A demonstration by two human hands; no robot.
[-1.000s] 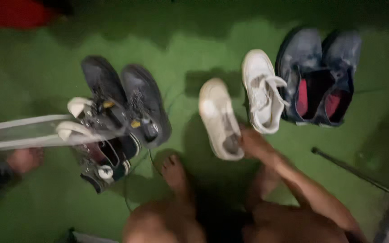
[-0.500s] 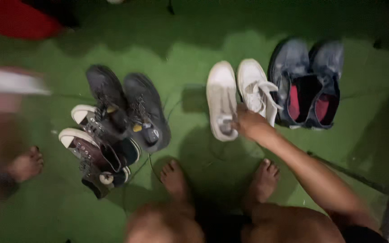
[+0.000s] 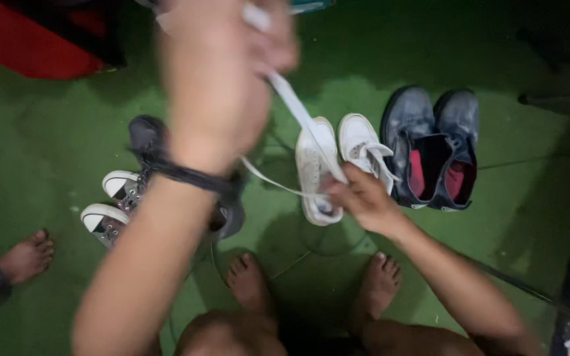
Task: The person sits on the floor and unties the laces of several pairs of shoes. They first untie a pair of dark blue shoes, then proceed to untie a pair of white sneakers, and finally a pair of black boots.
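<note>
This looks like a room in a home, down at floor level. The floor is a green mat (image 3: 529, 198), and people sit or stand on it with bare feet (image 3: 28, 254). Shoes are lined up on it: a pair of white sneakers (image 3: 357, 142), a pair of grey boots with red insides (image 3: 440, 142), and black-and-white sneakers (image 3: 117, 188). A red cloth thing (image 3: 28, 39) lies in the corner. The light is dim.

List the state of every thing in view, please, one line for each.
left hand: raised, gripping the white lace
right hand: resting on the white shoe
white lace: pulled taut
white shoe: flat on the floor
second white shoe: lace loose
grey boots: open, red lining showing
</note>
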